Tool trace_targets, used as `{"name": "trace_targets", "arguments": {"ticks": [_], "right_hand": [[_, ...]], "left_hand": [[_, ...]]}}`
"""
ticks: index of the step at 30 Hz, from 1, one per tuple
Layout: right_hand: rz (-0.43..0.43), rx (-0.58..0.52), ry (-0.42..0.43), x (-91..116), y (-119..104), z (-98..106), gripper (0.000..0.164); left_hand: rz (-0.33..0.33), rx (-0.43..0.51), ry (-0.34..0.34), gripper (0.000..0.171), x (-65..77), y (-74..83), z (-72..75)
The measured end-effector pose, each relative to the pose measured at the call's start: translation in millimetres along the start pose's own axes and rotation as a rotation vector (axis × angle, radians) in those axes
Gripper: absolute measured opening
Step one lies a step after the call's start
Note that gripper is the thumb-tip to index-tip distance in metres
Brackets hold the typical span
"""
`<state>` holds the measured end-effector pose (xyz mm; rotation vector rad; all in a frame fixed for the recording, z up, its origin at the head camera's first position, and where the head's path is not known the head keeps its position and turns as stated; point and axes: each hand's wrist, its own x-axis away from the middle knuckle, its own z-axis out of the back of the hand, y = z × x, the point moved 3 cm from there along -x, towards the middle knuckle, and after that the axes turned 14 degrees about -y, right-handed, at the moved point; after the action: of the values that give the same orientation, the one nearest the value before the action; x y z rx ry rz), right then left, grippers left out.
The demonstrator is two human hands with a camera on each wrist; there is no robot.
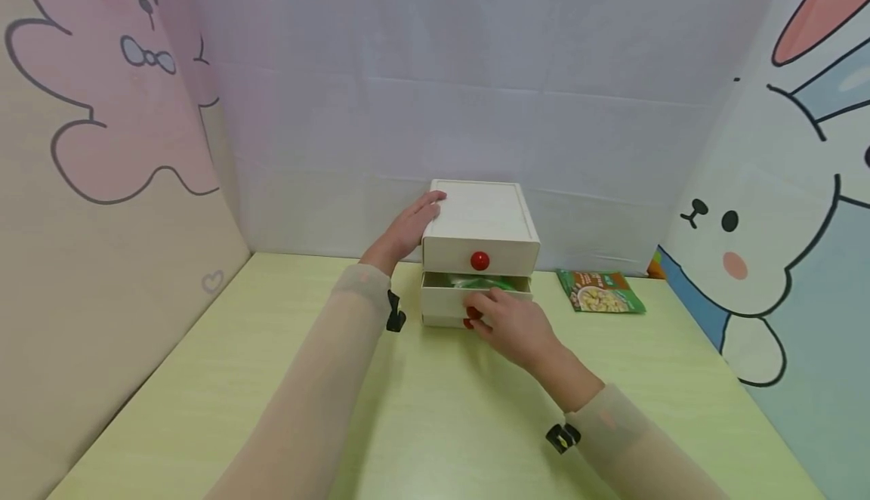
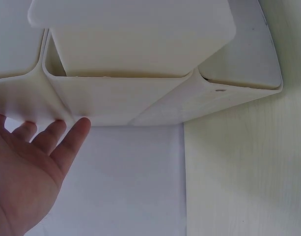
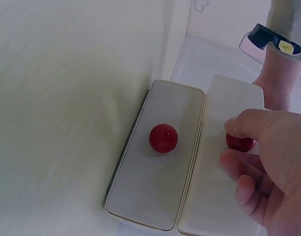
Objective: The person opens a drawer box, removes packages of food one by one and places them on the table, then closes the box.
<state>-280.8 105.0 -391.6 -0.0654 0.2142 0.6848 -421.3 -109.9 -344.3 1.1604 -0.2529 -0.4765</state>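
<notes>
Sliding middle drawer (image 1: 442, 300), seemingly, in or out unclear; ajar at 12 o'clock. Right hand (image 1: 514, 326) pinches red knob (image 3: 241, 143); left hand (image 1: 411, 226), fingers extended, against box (image 1: 481, 209) at 11 o'clock. Next move calls for straight travel, box braced.

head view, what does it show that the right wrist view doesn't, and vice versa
Only head: the food packet, the red knob of the top drawer, and green material inside the middle drawer.
Only right wrist: the whole front of the bottom drawer and its unobstructed red knob.
Both: the right hand pinching the middle drawer's red knob, plus the left arm and its dark wristband.
</notes>
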Motion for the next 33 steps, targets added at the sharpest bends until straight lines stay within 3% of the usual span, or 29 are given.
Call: {"name": "trace_targets", "arguments": {"ticks": [11, 33], "right_hand": [[0.090, 0.055, 0.092, 7.2, -7.2, -0.4, 0.027], [0.147, 0.059, 0.162, 26.3, -17.7, 2.1, 0.030]], "left_hand": [[-0.019, -0.014, 0.001, 0.054, 0.1, -3.3, 4.4], [0.001, -0.006, 0.002, 0.054, -1.0, -4.1, 3.5]]}}
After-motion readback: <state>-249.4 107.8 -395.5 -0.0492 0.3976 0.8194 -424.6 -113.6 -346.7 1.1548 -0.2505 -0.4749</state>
